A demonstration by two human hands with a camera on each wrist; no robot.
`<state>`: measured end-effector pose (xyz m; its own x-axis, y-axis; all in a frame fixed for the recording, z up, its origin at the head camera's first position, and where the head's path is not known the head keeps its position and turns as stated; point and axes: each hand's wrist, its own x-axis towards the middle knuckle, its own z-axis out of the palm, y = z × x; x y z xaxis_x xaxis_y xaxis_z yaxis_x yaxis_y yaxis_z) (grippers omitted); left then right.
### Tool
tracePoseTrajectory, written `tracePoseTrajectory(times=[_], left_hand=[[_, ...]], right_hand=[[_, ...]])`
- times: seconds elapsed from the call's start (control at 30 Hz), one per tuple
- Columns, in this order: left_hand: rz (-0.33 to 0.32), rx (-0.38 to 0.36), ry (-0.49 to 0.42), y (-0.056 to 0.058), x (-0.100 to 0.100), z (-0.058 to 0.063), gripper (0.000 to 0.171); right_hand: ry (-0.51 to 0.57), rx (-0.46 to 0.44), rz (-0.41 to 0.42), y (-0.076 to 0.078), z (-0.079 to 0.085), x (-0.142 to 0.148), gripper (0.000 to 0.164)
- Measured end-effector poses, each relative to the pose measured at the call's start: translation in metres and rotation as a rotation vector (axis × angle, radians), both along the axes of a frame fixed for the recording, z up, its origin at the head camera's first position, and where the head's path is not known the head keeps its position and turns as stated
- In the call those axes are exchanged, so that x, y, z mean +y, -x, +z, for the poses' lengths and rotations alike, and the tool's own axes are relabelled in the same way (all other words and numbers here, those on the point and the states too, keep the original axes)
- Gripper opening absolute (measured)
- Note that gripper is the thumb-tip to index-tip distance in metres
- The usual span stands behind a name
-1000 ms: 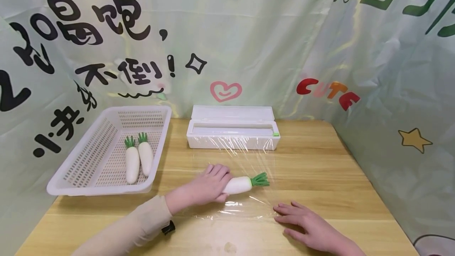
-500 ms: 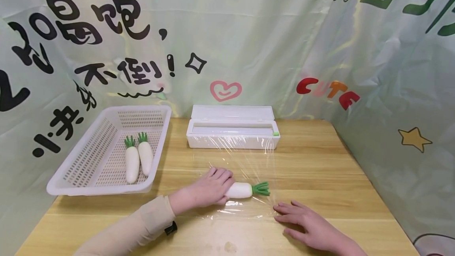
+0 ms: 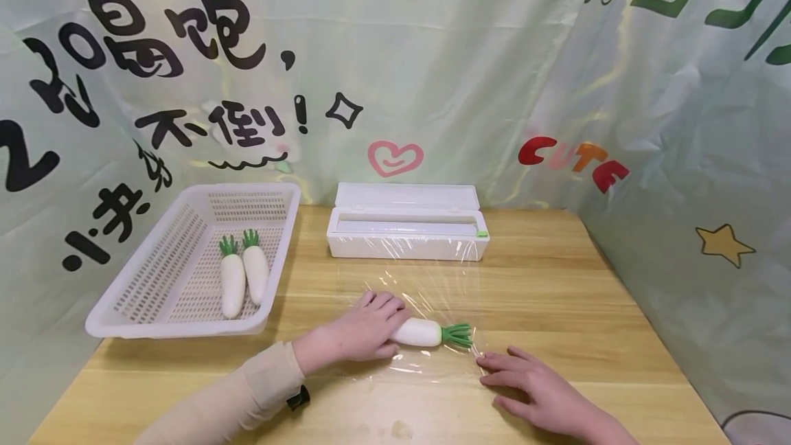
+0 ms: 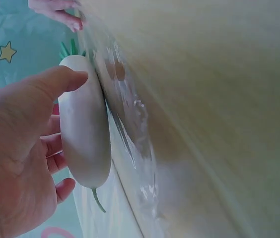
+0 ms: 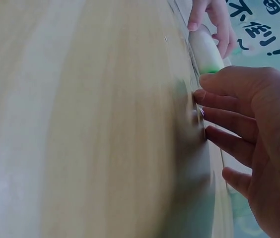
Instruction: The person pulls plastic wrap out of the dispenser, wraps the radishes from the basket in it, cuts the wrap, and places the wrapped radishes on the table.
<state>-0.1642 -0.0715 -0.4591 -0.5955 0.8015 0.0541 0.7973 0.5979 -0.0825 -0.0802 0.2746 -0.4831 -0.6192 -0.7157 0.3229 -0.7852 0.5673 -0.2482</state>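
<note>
A white radish (image 3: 420, 332) with green leaf stubs lies on a sheet of cling film (image 3: 426, 366), its leaves pointing right. My left hand (image 3: 361, 328) grips the root end from above; in the left wrist view the thumb is on one side of the radish (image 4: 85, 124) and the fingers are on the other. Near the film's right front corner, my right hand (image 3: 534, 386) lies low over the table with fingers spread. Its fingertips (image 5: 209, 131) are right at the film's edge in the right wrist view.
Behind the radish stands a white cling film dispenser (image 3: 408, 247), lid up, with the film running out of its front. A white perforated basket (image 3: 148, 325) at left holds two more radishes (image 3: 233, 287). A printed cloth (image 3: 445, 74) hangs behind the wooden table (image 3: 556, 273).
My left hand has drawn the radish a little toward me and slightly right over the film. The right hand has stayed nearly in place.
</note>
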Motion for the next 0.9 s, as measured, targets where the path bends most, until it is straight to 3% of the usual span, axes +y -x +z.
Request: tracePoseTrajectory(times=[0.2, 0.4, 0.6, 0.9], left_hand=[[0.036, -0.047, -0.101, -0.004, -0.013, 0.005, 0.068], [0.044, 0.017, -0.176, -0.015, -0.037, 0.003, 0.069], [0.018, 0.075, -0.202, -0.031, -0.066, -0.001, 0.056], [-0.017, 0.121, -0.29, -0.048, -0.107, -0.016, 0.039]], right_hand=[[0.016, 0.029, 0.01, 0.0, 0.001, -0.001, 0.028], [0.024, 0.032, 0.026, 0.001, 0.002, -0.001, 0.027], [0.025, 0.026, 0.025, 0.002, 0.002, 0.0, 0.026], [0.027, 0.027, 0.022, 0.002, 0.002, -0.001, 0.026]])
